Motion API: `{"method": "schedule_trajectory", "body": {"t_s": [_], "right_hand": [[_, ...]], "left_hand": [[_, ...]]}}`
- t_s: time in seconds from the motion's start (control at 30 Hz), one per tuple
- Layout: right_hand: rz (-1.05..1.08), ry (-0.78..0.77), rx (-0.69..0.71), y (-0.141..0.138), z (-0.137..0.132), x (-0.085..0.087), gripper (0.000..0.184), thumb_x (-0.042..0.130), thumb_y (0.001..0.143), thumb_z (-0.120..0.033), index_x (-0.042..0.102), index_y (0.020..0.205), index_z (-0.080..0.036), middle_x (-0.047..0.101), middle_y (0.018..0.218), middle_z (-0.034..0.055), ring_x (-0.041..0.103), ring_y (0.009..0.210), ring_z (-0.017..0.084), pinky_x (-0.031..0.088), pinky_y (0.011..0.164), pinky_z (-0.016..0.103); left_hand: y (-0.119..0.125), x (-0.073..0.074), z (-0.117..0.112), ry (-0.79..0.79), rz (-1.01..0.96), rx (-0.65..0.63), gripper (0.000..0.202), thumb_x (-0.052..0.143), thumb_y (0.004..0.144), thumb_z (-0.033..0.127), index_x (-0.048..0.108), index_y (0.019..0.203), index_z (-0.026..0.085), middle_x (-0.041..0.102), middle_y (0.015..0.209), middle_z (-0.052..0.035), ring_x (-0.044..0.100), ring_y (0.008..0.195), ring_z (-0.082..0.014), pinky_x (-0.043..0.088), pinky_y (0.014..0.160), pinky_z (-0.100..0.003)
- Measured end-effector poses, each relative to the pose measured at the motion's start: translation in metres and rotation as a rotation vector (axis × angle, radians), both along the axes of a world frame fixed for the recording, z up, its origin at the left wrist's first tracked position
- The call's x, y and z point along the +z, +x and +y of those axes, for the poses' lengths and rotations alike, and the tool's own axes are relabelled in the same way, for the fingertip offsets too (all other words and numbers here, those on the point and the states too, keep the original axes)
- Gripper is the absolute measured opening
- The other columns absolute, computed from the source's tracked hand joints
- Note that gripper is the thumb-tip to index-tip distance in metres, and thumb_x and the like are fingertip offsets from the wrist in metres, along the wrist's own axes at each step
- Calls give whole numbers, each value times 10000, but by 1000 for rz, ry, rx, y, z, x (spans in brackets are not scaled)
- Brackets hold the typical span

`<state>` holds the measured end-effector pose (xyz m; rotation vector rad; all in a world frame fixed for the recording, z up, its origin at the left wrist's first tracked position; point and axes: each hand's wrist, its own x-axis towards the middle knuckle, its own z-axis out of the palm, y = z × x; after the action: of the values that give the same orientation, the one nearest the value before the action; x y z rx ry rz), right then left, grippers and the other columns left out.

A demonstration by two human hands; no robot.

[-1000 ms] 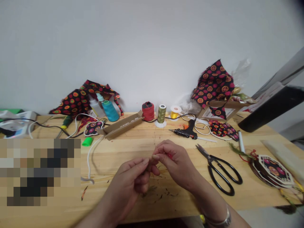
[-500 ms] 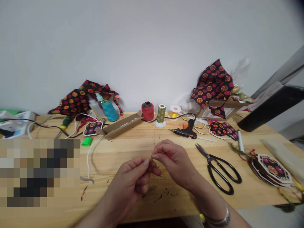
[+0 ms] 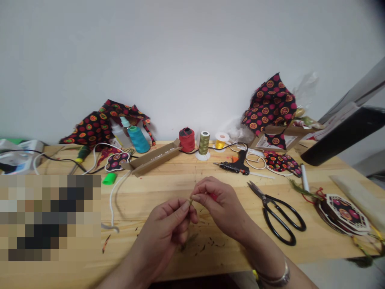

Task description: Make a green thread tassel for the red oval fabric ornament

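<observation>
My left hand [image 3: 168, 224] and my right hand [image 3: 222, 206] meet over the front middle of the wooden table, fingertips almost touching. Between thumb and forefinger, each pinches a short bit of olive-green thread [image 3: 190, 201], mostly covered by the fingers. Something small and red [image 3: 214, 196] shows at my right palm; its kind is hidden. Beneath my left hand, dark green strands [image 3: 187, 242] are faintly visible. Behind the hands stands a spool of olive-green thread [image 3: 205, 143], with a faint line coming down from it. Black-handled scissors [image 3: 278, 212] lie open to the right of my right hand.
A glue gun [image 3: 236, 165], red thread cone [image 3: 187, 140], yellow spool [image 3: 221, 141] and teal cone [image 3: 138, 139] line the back. An open narrow cardboard box [image 3: 156, 158] lies left of centre. Patterned ornaments [image 3: 345, 214] lie at right. A blurred patch covers the lower left.
The hands have stayed nearly in place, with the fingertips shifting slightly leftward at the thread. Other things on the table have not moved.
</observation>
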<state>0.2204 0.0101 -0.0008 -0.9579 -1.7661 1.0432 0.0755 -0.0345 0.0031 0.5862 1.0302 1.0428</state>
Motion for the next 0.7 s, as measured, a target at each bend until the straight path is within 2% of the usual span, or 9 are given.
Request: {"method": "schedule_trajectory", "body": {"t_s": [0.13, 0.23, 0.33, 0.43, 0.53, 0.7], "right_hand": [[40, -83, -48, 0, -1, 3, 128, 557, 831, -177, 681, 803, -170, 657, 825, 27, 588, 819, 143, 438, 767, 275], [103, -257, -115, 0, -1, 5, 215, 505, 863, -257, 696, 838, -163, 686, 849, 42, 602, 825, 151, 443, 771, 288], [181, -431, -90, -1, -4, 3, 215, 562, 818, -316, 717, 863, -174, 690, 808, 28, 591, 748, 144, 448, 722, 289], [247, -547, -47, -3, -7, 0, 216, 676, 712, -298, 732, 893, -195, 690, 752, 2, 566, 671, 126, 448, 690, 281], [322, -626, -16, -6, -9, 0, 194, 728, 642, -268, 745, 823, -201, 685, 692, -13, 550, 622, 109, 452, 682, 273], [404, -655, 2, -9, -8, 0, 113, 733, 593, -186, 732, 706, -188, 670, 641, -24, 558, 614, 106, 447, 663, 255]], "left_hand": [[0, 0, 0, 10, 0, 37, 157, 695, 727, 243, 649, 642, 120, 578, 596, -8, 245, 434, -27, 208, 397, -154], [-1, 0, 0, 24, 7, 46, 169, 690, 733, 244, 639, 626, 124, 577, 592, -3, 245, 433, -28, 215, 397, -151], [-1, 0, 1, 32, 12, 49, 179, 682, 740, 241, 632, 616, 123, 575, 588, 1, 251, 426, -26, 212, 394, -149], [-1, 1, 1, 39, 15, 61, 165, 685, 736, 235, 632, 625, 126, 567, 579, 11, 266, 426, -28, 211, 396, -151], [0, 1, 0, 52, 24, 50, 173, 677, 745, 246, 633, 626, 129, 553, 568, 18, 283, 429, -34, 223, 401, -158], [2, 3, -2, 64, 79, 25, 171, 683, 740, 256, 650, 638, 123, 550, 562, 15, 323, 425, -35, 231, 399, -162]]}}
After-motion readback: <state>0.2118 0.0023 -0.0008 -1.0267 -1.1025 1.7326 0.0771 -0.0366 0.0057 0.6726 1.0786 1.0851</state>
